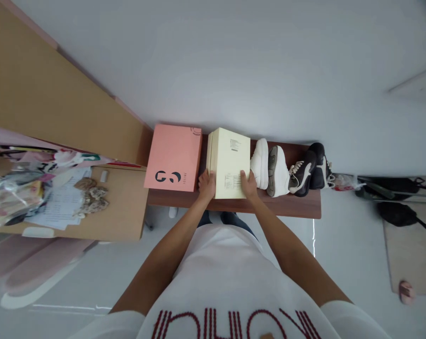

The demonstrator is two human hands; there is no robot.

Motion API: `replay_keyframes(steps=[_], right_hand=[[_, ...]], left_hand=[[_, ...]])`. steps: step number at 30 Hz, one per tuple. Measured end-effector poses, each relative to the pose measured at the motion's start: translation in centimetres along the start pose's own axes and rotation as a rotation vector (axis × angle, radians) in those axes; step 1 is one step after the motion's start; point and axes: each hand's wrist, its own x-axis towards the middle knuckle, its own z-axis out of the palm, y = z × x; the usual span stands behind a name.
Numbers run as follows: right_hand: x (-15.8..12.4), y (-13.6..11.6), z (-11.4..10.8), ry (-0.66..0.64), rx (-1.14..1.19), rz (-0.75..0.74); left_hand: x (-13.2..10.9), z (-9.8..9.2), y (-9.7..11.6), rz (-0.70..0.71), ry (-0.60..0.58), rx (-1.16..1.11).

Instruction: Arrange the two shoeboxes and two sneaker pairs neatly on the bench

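1. Head view, hands: the person's left hand [206, 185] and right hand [249, 185] reach forward from bare forearms, one at each side of the near end of the box described below.
2. Fingers: those of the left hand [203, 180] are slightly spread and curl against the box's left side. Those of the right hand [244, 179] lie spread over its near right part. The hands stand a box-width apart and both have hold of the box.
3. Held object: a cream rectangular cardboard box [228, 162] with printed white labels stands at the middle of the bench, its near end at the bench's near edge.
4. Support: a dark reddish-brown wooden bench [280, 206] runs left to right against the far white wall.
5. Left of the held box: a salmon-pink flat cardboard box [173, 157] with a dark logo lies just beside it, overhanging the bench's left end.
6. Right of the held box: a pair of white leather sneakers [269, 167] stands just beside it, then a pair of black-and-white sneakers [307, 169] further right.
7. Near left: a tan wooden desk [123, 207] carries printed white papers [59, 202] and a clear plastic bag [13, 200].
8. Near right: a black fabric bag [398, 214] and a pink slipper [406, 292] lie on the floor.
9. Foreground: a white T-shirt with dark red lettering [230, 282] covers the person's torso.
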Motion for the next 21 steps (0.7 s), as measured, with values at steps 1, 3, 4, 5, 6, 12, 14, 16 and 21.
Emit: replay_keyframes(steps=[1,3,4,5,6,12,14,16,21], right_hand=[[-0.2,0.0,0.0,0.012,0.007,-0.018],[-0.5,0.3,0.3,0.032,0.023,-0.066],[-0.6,0.4,0.5,0.042,0.028,-0.095],[-0.7,0.5,0.7,0.047,0.03,-0.125],[-0.8,0.6,0.9,0.05,0.029,-0.153],[-1.8,-0.1,2.5,0.04,0.012,-0.186],[-2.4,-0.7,2.7,-0.022,0.026,-0.161],[-2.9,-1.4,2.6,-0.101,0.057,-0.128],[-4.0,-3.3,1.9,-0.219,0.224,-0.101]], left_hand=[[-0.4,-0.1,0.2,-0.002,0.027,0.037],[-1.0,-0.5,0.4,0.001,0.044,0.068],[-1.2,-0.8,0.5,0.009,0.027,0.056],[-1.3,-1.0,0.5,0.016,0.007,0.04],[-1.3,-1.3,0.4,0.018,-0.01,0.024],[-1.2,-2.4,0.4,0.052,-0.063,-0.139],[-1.5,-2.4,0.6,0.053,-0.159,-0.246],[-2.0,-2.4,1.1,0.02,-0.279,-0.344],[-2.7,-1.7,2.5,-0.037,-0.397,-0.453]])
